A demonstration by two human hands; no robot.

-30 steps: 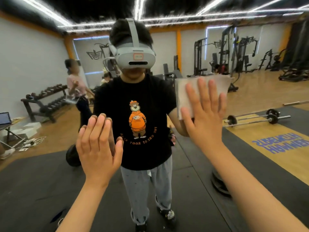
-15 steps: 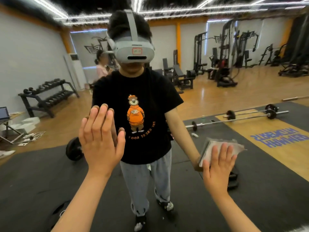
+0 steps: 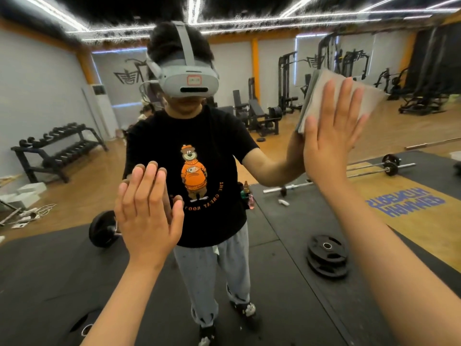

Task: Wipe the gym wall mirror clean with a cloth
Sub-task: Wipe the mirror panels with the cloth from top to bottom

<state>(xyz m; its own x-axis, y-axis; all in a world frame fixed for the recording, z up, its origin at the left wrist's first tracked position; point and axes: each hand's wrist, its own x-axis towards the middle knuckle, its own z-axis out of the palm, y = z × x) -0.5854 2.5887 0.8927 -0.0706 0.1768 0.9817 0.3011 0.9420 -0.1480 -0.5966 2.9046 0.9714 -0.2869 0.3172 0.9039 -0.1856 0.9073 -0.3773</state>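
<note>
Grey-white cloth (image 3: 316, 101), one, pinned flat on the mirror (image 3: 274, 283) upper right under your right hand (image 3: 329, 138), fingers straight; left hand (image 3: 147, 216) flat on it lower left, holding nothing, open mirror between them.

Grey walls (image 3: 37, 96), wood floor (image 3: 374, 136), black mats (image 3: 287, 245)

The mirror (image 3: 272, 61) is smooth, glossy glass. The folded cloth (image 3: 372, 98) looks soft and matt. Reflected floor mats (image 3: 282, 290) appear matt rubber, the wooden floor (image 3: 84, 186) polished.

both hands (image 3: 147, 216) raised, fingers straight
</note>
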